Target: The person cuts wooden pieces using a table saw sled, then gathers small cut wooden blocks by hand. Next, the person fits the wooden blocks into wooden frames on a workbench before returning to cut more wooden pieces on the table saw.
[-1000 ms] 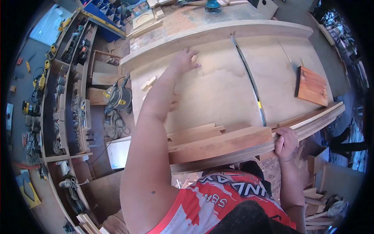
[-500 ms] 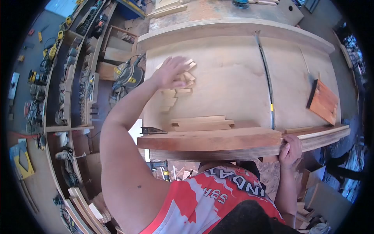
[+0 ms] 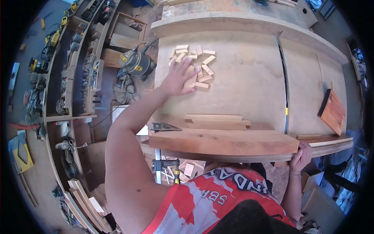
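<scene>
Small wooden blocks (image 3: 208, 70) lie loosely strewn at the left of the bench (image 3: 241, 78). Nearest, toward the right, the right hand (image 3: 300, 158) bends its fingers beside the end of a thick plank (image 3: 224, 141), its grip unclear; beyond the plank lie thin strips (image 3: 220, 124). Farther, the left hand (image 3: 180, 80) spreads its fingers over the blocks, any hold hidden, short of the far upright board (image 3: 249, 26).

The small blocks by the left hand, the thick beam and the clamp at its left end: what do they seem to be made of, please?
The small blocks look like bare wood, pale and matt. The thick beam seems wooden too, given its streaky reddish-brown surface, perhaps unvarnished. The clamp appears to be metal, with a silvery bar; its black-and-yellow handle may be plastic.
</scene>
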`<action>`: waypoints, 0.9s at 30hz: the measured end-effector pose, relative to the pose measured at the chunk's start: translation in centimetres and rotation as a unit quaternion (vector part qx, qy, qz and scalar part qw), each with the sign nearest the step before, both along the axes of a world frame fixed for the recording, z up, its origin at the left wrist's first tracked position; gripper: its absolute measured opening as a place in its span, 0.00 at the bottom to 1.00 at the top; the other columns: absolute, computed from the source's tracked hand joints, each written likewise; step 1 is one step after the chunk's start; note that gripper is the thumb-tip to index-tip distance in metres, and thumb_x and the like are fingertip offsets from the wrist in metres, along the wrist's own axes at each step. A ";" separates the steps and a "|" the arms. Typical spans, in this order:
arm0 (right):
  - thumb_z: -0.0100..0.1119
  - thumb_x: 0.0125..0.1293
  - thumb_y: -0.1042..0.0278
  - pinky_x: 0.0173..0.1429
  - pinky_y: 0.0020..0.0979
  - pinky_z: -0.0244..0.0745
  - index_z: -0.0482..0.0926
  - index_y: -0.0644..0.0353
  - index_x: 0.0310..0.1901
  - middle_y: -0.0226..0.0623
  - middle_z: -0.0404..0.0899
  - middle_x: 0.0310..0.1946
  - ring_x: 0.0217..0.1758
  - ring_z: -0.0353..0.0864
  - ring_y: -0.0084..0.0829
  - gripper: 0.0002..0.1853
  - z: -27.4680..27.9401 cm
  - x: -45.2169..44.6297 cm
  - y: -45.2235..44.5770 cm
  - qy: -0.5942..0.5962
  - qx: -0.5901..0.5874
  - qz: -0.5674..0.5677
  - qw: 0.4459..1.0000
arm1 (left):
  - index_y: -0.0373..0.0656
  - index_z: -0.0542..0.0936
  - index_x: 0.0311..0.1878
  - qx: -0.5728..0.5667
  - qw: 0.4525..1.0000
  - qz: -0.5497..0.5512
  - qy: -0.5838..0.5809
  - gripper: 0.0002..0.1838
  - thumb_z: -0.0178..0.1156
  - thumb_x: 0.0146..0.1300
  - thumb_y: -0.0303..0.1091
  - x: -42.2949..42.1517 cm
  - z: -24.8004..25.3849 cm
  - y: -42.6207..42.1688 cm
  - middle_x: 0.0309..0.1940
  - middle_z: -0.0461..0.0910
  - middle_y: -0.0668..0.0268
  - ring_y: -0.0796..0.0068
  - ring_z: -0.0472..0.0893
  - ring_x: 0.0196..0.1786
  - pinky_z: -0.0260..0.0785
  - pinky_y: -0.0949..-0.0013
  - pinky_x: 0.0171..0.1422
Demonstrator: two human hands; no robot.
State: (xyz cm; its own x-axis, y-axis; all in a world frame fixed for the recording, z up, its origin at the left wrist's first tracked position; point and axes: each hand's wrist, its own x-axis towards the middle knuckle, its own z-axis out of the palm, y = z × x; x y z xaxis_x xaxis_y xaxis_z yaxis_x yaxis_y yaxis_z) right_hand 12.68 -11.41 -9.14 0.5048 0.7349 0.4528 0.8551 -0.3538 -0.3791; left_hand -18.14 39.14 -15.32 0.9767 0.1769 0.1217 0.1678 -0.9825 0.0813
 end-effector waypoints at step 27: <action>0.45 0.69 0.65 0.50 0.42 0.72 0.80 0.63 0.38 0.47 0.81 0.38 0.42 0.80 0.47 0.14 0.6 -0.3 0.3 -0.016 0.026 -0.008 0.999 | 0.53 0.67 0.72 0.113 0.993 -0.004 -0.019 0.27 0.50 0.73 0.50 14.0 1.9 3.1 0.76 0.58 0.59 0.56 0.54 0.79 0.39 0.41 0.82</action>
